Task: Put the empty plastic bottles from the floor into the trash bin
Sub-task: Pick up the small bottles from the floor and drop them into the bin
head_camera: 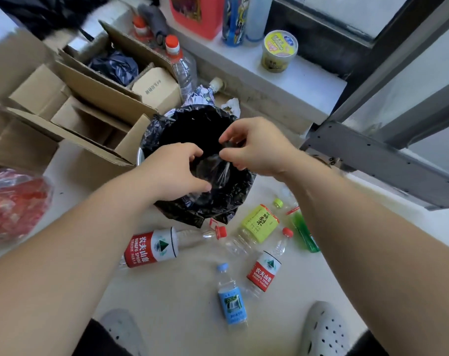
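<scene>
The trash bin (213,206), lined with a black bag, stands on the floor ahead of me. Both hands are over its mouth. My left hand (174,173) and my right hand (256,147) grip a clear crumpled plastic piece (215,168) between them; I cannot tell whether it is a squashed bottle. Several empty bottles lie on the floor in front of the bin: a large red-label bottle (151,249), a yellow-label bottle (259,223), a green bottle (304,233), a small red-label bottle (264,272) and a blue-label bottle (231,301).
Open cardboard boxes (89,104) crowd the left of the bin, with a red plastic bag (12,204) nearer me. A window ledge (308,80) behind holds a cup and containers. A grey metal frame (377,152) juts in at the right. My white shoes (326,330) are at the bottom.
</scene>
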